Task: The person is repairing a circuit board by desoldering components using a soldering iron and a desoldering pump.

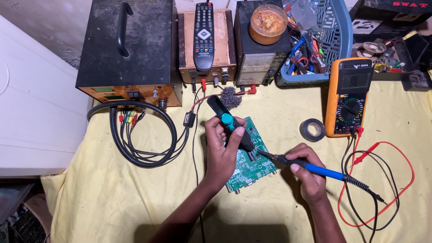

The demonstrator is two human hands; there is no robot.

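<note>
The left hand point(221, 153) grips a black desoldering pump point(229, 122) with a teal button, fingers wrapped round its barrel, nozzle down on the green circuit board point(253, 171) lying on the yellow cloth point(135, 193). The right hand point(308, 173) pinches a blue-handled soldering iron point(306, 164), its tip apparently touching the board beside the pump. 1 orange multimeter point(348, 96) lies well apart.

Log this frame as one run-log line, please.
left hand: holds black-teal desoldering pump | right hand: holds blue soldering iron, tip at green circuit board | surface: yellow cloth
</note>
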